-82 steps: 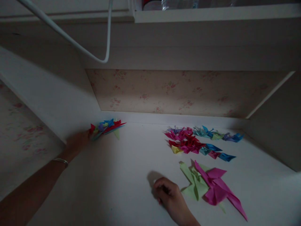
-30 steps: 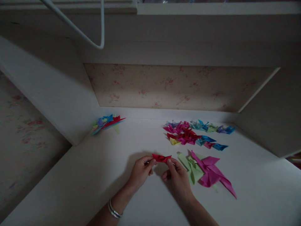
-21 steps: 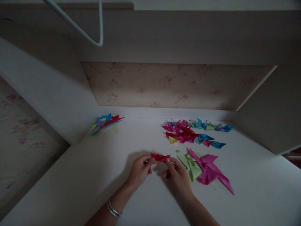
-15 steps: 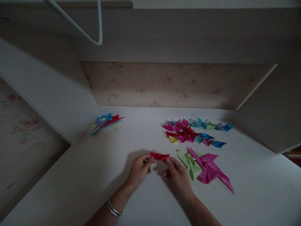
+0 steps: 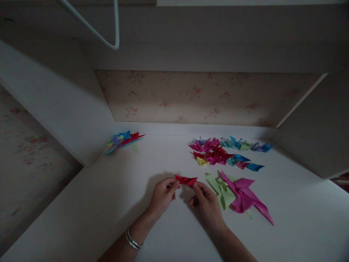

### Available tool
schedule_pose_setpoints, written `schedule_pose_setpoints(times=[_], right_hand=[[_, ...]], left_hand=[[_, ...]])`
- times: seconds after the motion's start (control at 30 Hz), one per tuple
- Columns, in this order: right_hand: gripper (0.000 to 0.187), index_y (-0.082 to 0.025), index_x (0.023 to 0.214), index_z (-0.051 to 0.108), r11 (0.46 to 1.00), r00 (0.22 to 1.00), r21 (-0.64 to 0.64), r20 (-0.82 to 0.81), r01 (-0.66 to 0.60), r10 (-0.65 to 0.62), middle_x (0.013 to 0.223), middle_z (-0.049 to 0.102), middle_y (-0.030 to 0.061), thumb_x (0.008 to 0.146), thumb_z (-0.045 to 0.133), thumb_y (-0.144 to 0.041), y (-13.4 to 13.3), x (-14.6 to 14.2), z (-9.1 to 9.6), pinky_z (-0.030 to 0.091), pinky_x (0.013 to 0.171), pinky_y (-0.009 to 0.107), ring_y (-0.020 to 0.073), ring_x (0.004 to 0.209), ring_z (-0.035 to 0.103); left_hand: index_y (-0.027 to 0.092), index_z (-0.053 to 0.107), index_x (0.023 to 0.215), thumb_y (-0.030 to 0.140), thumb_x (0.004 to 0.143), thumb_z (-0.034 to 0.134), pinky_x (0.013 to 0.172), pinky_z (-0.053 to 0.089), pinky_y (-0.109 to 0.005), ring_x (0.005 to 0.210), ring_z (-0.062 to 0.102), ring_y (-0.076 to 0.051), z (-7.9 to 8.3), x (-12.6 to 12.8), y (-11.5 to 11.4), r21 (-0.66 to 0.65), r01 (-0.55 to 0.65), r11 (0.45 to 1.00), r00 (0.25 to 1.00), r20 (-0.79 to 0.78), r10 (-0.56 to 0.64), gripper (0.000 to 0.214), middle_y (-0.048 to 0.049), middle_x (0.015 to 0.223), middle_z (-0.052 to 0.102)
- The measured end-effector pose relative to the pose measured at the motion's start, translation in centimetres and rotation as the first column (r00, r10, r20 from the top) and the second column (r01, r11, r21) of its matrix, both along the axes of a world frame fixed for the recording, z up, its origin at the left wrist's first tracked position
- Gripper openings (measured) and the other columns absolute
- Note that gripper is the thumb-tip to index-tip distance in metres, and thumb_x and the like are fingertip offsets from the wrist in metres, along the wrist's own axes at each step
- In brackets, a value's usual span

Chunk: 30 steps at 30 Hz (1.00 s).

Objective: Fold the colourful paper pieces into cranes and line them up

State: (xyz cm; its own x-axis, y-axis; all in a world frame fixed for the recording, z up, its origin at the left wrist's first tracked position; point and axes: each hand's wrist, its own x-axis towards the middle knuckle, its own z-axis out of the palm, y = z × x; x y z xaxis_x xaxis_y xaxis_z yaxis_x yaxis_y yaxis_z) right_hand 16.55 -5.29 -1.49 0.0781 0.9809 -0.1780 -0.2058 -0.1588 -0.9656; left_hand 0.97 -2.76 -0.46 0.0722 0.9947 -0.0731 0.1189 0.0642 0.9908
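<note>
A small red folded-paper boat (image 5: 185, 180) is held level just above the white desk, stretched between both hands. My left hand (image 5: 163, 194) pinches its left tip between thumb and fingers. Its right tip is gripped by my right hand (image 5: 206, 200), thumb on the near side. Just right of that hand lie large folded papers, a light green one (image 5: 224, 193) and a magenta one (image 5: 242, 196) overlapping it. Fingertips partly hide both ends of the boat.
Small origami pieces (image 5: 218, 154) in many colours lie in rows at the back right of the desk (image 5: 109, 203). Another colourful paper pile (image 5: 125, 140) sits in the back left corner. Side panels and a shelf enclose the desk; a white cable (image 5: 100, 34) hangs at upper left.
Both hands keep their hold on the red boat, almost unmoved. The whole view has shifted very slightly.
</note>
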Motion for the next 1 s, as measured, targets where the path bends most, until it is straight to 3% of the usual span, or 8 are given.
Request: schedule_pose_setpoints(times=[0.27, 0.47, 0.63, 0.8, 1.0], right_hand=[[0.041, -0.018, 0.094, 0.063, 1.0, 1.0, 0.001, -0.015, 0.009, -0.009, 0.052, 0.06, -0.0012, 0.077, 0.061, -0.055, 0.04, -0.04, 0.01, 0.038, 0.045, 0.023, 0.0137, 0.045, 0.053], [0.041, -0.017, 0.096, 0.062, 1.0, 1.0, 0.002, -0.002, -0.003, 0.003, 0.052, 0.06, -0.0003, 0.078, 0.06, -0.054, 0.07, 0.01, 0.0, 0.038, 0.046, 0.024, 0.0141, 0.045, 0.052], [0.04, -0.017, 0.096, 0.062, 1.0, 1.0, 0.013, -0.019, 0.013, -0.013, 0.053, 0.06, -0.0012, 0.078, 0.061, -0.053, 0.12, 0.01, -0.26, 0.038, 0.044, 0.024, 0.0135, 0.044, 0.052], [0.039, -0.018, 0.093, 0.062, 1.0, 1.0, 0.021, -0.024, 0.006, -0.005, 0.069, 0.066, 0.0017, 0.077, 0.063, -0.053, 0.04, -0.02, 0.06, 0.039, 0.044, 0.025, 0.0129, 0.046, 0.054], [0.042, -0.019, 0.091, 0.064, 0.999, 0.999, 0.011, -0.01, 0.033, -0.032, 0.081, 0.069, 0.0039, 0.073, 0.064, -0.057, -0.02, -0.07, 0.22, 0.037, 0.043, 0.025, 0.0114, 0.044, 0.053]], left_hand=[[0.012, 0.065, 0.084, 0.047, 0.082, 0.055, 0.041, 0.032, -0.019, 0.044, 0.045, -0.007, -0.29, -0.06, 0.05, 0.017, 0.012, 1.0, 1.0, 0.014, -0.013, 0.037, -0.0046, 0.074, 0.064], [0.013, 0.065, 0.08, 0.047, 0.081, 0.055, 0.04, 0.031, -0.019, 0.042, 0.044, -0.008, 0.05, -0.06, -0.01, 0.003, 0.007, 1.0, 1.0, 0.0, -0.007, 0.036, -0.0006, 0.059, 0.058], [0.013, 0.066, 0.078, 0.049, 0.079, 0.057, 0.041, 0.031, -0.02, 0.042, 0.043, -0.008, 0.33, -0.01, -0.06, -0.006, 0.003, 1.0, 1.0, 0.017, -0.003, 0.037, -0.0002, 0.059, 0.059], [0.013, 0.066, 0.08, 0.047, 0.081, 0.056, 0.042, 0.032, -0.02, 0.043, 0.044, -0.008, 0.26, -0.08, -0.06, -0.004, 0.012, 1.0, 1.0, 0.023, -0.012, 0.035, -0.0021, 0.066, 0.062], [0.013, 0.066, 0.08, 0.048, 0.08, 0.057, 0.04, 0.031, -0.02, 0.042, 0.042, -0.008, 0.17, -0.04, 0.01, -0.005, 0.014, 1.0, 1.0, 0.024, -0.014, 0.036, -0.0013, 0.06, 0.06]])
